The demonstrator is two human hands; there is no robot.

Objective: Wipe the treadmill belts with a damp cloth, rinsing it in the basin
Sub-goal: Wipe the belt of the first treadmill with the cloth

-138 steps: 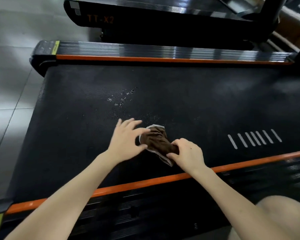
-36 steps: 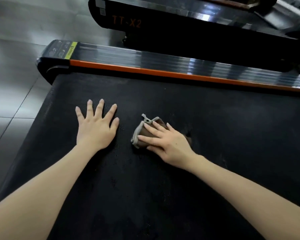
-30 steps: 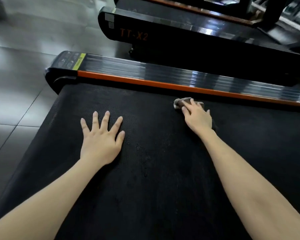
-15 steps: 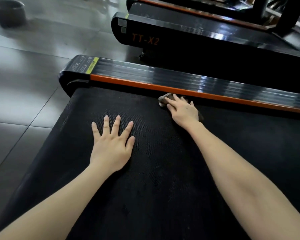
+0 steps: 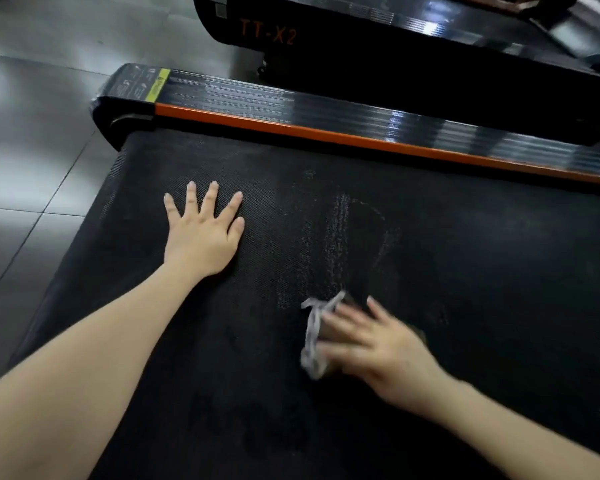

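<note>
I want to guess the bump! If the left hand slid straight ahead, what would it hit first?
Probably the orange strip at the far edge. The left hand lies flat on the black belt, with only bare belt ahead of its fingertips.

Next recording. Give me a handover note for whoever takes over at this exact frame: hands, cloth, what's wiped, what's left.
Left hand: flat on the belt, fingers spread, holding nothing.
Right hand: blurred, straight fingers pressing the cloth onto the belt, near side.
Done: damp streaks mark a wiped strip beyond the cloth.
Left: likely the rest of this belt, the neighbouring treadmill, rinsing; the basin is out of view.
</note>
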